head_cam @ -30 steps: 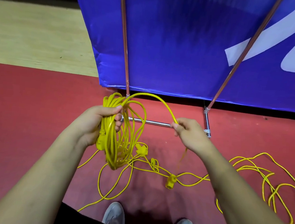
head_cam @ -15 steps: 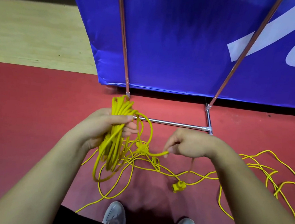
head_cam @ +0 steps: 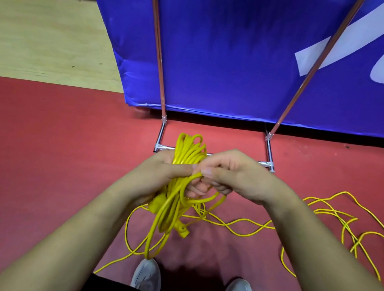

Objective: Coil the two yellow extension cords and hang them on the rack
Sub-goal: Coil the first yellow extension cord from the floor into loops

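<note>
My left hand (head_cam: 161, 177) grips a thick coil of yellow extension cord (head_cam: 187, 152), whose loops stick up above my fist and hang down below it to about shin height. My right hand (head_cam: 234, 176) touches the left one and pinches a strand of the same cord against the coil. A yellow plug (head_cam: 183, 230) dangles under the coil. A second yellow cord (head_cam: 333, 209) lies loose and tangled on the red floor to the right. The rack (head_cam: 317, 61) stands in front of me: two copper-coloured poles rising from a chrome base bar (head_cam: 267, 151).
A big blue banner (head_cam: 228, 56) stands right behind the rack. The floor is red under me and pale wood at the far left (head_cam: 45, 42). My two grey shoes (head_cam: 146, 277) are at the bottom, with cord strands trailing beside them.
My right hand has moved left and up with a strand and now meets my left hand at the coil. The coil has grown by another loop, and the plug has risen off the floor.
</note>
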